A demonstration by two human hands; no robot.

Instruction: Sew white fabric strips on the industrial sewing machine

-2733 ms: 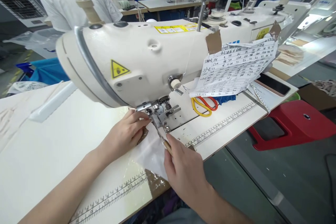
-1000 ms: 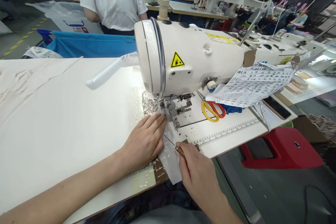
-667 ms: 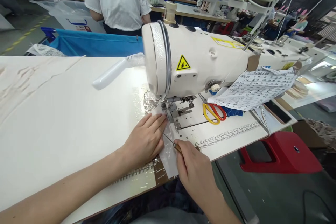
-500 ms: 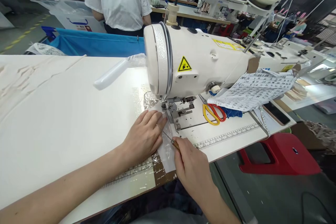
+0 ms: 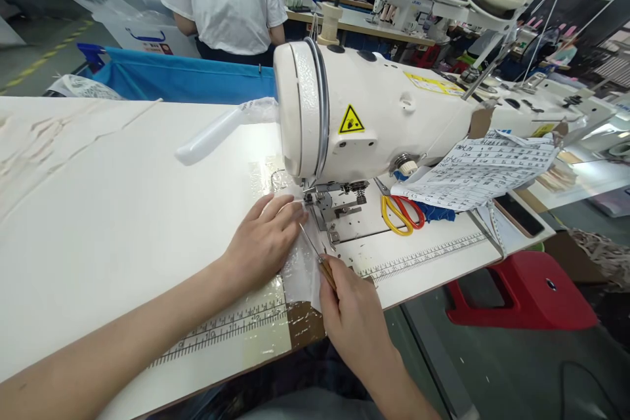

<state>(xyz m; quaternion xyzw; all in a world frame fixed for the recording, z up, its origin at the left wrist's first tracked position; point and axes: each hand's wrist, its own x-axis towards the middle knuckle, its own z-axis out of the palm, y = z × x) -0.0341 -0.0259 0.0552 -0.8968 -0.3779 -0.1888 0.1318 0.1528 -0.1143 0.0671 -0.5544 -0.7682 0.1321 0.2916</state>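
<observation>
My left hand (image 5: 266, 236) lies flat on a strip of thin white fabric (image 5: 301, 275), its fingertips close beside the presser foot (image 5: 310, 200) of a white sewing machine (image 5: 384, 108). Between the thumb and fingers of my right hand (image 5: 354, 308) is the wooden handle of an awl (image 5: 327, 270). The awl's thin metal shaft slants up and left over the fabric, with its tip beside my left fingers. Part of the fabric is hidden beneath my left hand.
Right of the needle area lie scissors (image 5: 398, 215) with red and yellow handles, handwritten sheets (image 5: 482, 170) and a phone (image 5: 519, 215). A printed ruler (image 5: 428, 256) runs along the table's front edge. A red stool (image 5: 546, 295) stands at right; a person (image 5: 221, 0) is behind a blue cloth bin (image 5: 191, 73).
My left hand has slid slightly left and toward the machine. The awl has drawn a little left, with more of its shaft showing, and the fabric's lower end has shifted up.
</observation>
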